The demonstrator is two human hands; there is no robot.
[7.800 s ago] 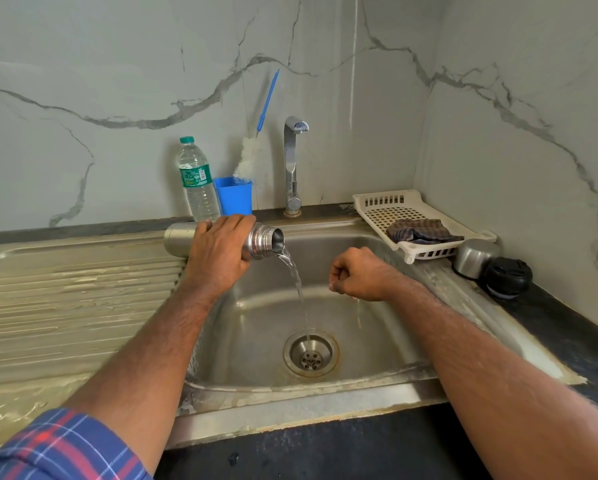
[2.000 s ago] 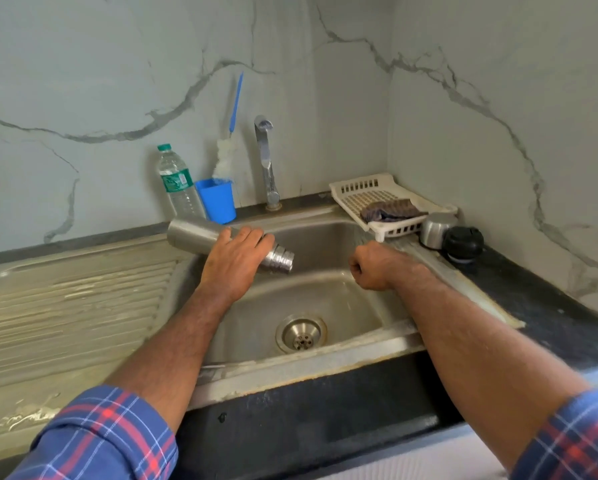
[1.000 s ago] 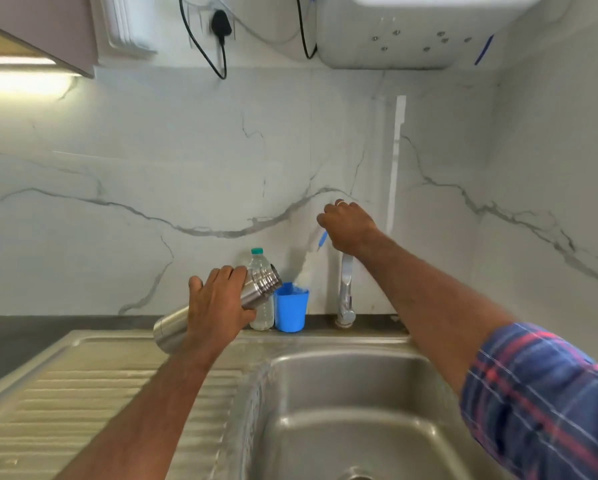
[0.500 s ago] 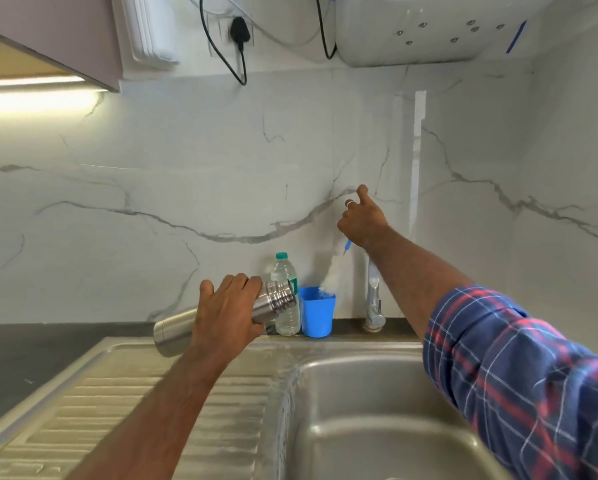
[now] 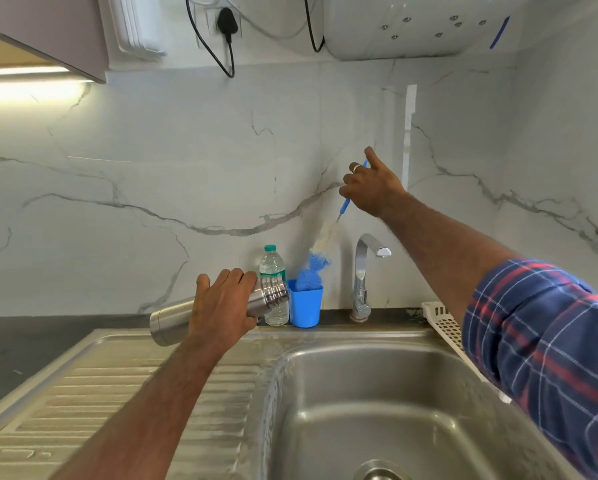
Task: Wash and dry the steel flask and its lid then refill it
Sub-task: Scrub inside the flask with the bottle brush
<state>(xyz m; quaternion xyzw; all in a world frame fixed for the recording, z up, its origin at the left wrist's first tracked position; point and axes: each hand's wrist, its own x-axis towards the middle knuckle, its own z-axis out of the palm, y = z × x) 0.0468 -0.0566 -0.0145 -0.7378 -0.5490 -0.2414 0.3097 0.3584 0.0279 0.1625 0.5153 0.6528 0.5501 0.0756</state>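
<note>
left hand (image 5: 225, 308): grip curled round the steel flask (image 5: 217, 311), held tilted, mouth up-right, over the sink (image 5: 377, 403) rim | right hand (image 5: 372, 188): grip closed on the blue bottle brush (image 5: 325, 237) handle, brush head above the blue cup (image 5: 306, 306) | lid: not visible

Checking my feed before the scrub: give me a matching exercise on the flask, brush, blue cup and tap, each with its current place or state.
Things:
1. steel flask
2. bottle brush
3. blue cup
4. tap

States:
A. behind the sink, no water running
B. gripped by the left hand, lying sideways
C. on the counter by the water bottle
D. handle held by the right hand

Pairs: 1-B, 2-D, 3-C, 4-A
</note>
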